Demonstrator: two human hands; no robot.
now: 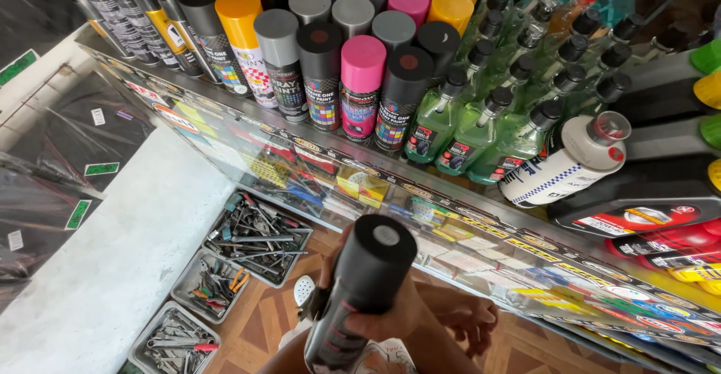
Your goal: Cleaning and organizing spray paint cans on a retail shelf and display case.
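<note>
I've got a black-capped spray can (360, 299) in my right hand (394, 315), fingers wrapped tight round its body just under the cap, and it stands upright in front of me, near the edge of the glass counter (481, 231). My left hand (466, 318) sits lower and behind it — loosely curled, holding nothing I can make out. The can should feel light and rigid (thin metal, smooth printed skin, a bit slippery), so the middle of the body is the grip; the cap might pull off. Rows of spray cans (330, 66) and green bottles (488, 111) crowd the countertop — tool trays (259, 239) lie on the floor.
</note>
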